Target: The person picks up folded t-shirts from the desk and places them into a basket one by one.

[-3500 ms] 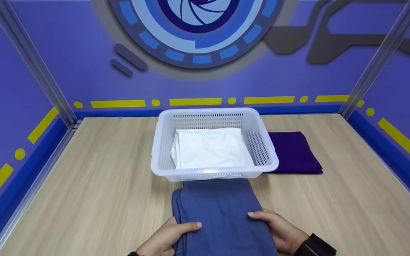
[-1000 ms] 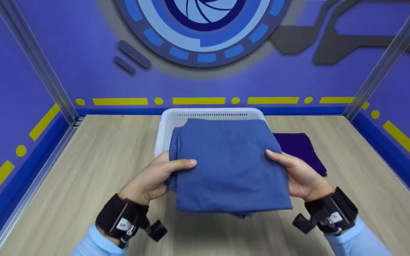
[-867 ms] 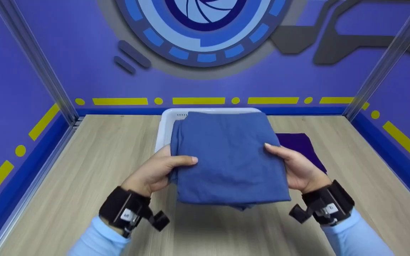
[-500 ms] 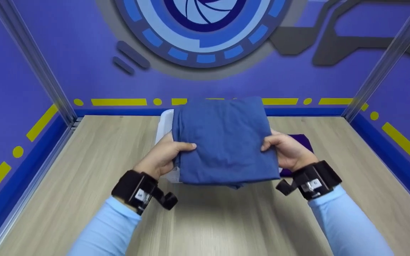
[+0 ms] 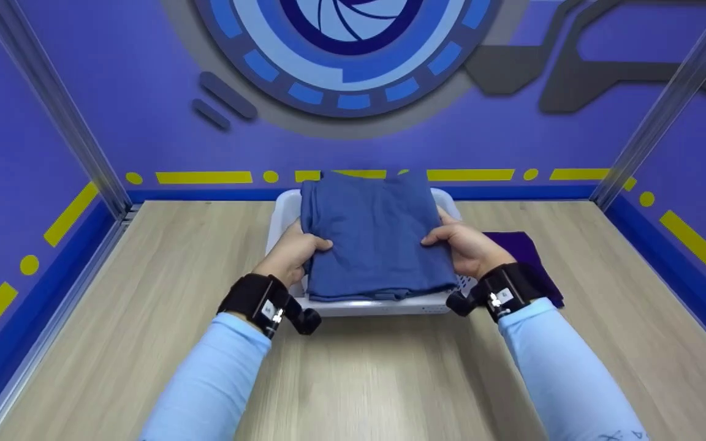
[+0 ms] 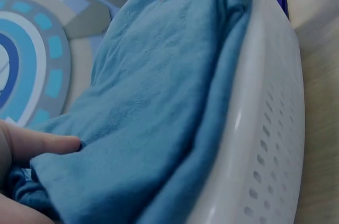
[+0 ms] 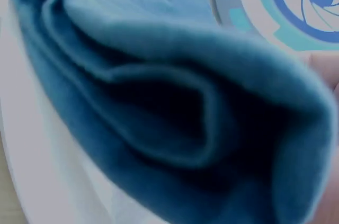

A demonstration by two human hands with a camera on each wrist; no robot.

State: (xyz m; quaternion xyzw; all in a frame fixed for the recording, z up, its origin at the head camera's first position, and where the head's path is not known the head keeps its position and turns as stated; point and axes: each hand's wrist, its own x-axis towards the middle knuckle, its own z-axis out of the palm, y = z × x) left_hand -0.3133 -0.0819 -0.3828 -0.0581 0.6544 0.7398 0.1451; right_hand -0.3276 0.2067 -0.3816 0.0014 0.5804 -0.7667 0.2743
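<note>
A folded blue cloth (image 5: pixel 377 239) is held by both hands over the white plastic basket (image 5: pixel 383 307). My left hand (image 5: pixel 288 254) grips its left side, thumb on top and the other fingers underneath. On the opposite side my right hand (image 5: pixel 466 248) pinches the cloth the same way. In the left wrist view the blue cloth (image 6: pixel 153 75) lies close along the basket's rim (image 6: pixel 233 144). The right wrist view shows the loose layered folds of the cloth (image 7: pixel 159 33) at its side edge. The white cloth inside the basket is hidden beneath it in the head view.
A folded purple cloth (image 5: pixel 518 246) lies on the wooden table (image 5: pixel 365 380) right of the basket, partly behind my right wrist. A purple-blue back wall (image 5: pixel 144 141) stands just behind the basket, with side panels left and right. Both wrists carry black camera straps.
Both hands have carried the blue cloth forward from the near side of the table to over the basket. In the last half second it has come lower, and the basket's front rim shows again.
</note>
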